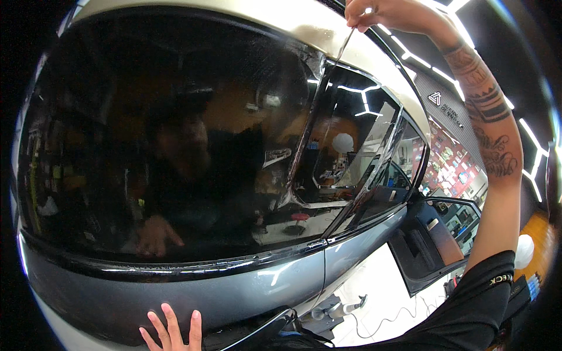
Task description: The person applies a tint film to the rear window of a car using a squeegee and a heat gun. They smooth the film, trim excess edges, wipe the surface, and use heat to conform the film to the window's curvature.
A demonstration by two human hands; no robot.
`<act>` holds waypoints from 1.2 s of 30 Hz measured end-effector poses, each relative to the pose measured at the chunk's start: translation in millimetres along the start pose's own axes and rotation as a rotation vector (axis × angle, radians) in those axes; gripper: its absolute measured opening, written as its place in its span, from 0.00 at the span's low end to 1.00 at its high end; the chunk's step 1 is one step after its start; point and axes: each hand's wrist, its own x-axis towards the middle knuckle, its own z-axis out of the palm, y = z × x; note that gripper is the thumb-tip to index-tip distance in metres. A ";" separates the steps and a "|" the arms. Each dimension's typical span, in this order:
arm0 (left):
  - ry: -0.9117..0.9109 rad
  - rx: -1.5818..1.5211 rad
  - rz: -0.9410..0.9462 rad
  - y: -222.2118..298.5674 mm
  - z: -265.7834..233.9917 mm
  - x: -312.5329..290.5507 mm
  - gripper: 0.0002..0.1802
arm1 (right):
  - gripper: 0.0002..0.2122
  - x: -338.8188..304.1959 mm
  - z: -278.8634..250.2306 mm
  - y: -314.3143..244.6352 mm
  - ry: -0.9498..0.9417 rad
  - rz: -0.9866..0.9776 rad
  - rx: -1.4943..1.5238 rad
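Observation:
My right hand [389,14] is raised at the top, above the car's roof edge. Its fingers are pinched on a thin strip [345,45], which runs down to the upper end of the dark pillar between the side windows. Whether the strip is film or trim, I cannot tell. My left hand [172,332], fingers spread, is at the grey body panel [228,295] below the large dark window [175,134]; only its fingers and part of the palm show. A ragged, shiny edge of clear film [293,202] borders the pillar and the smaller window.
Ahead on the right, a car door [430,245] stands open. A grey machine or tool [336,310] and a cable [386,322] lie on the white floor [374,281]. A white round object [524,251] is at the far right. Light tubes [415,58] cross the ceiling.

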 end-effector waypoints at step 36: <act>0.046 0.044 -0.014 8.0 4.5 -2.1 0.65 | 0.08 -29.5 40.4 28.4 0.091 0.024 0.430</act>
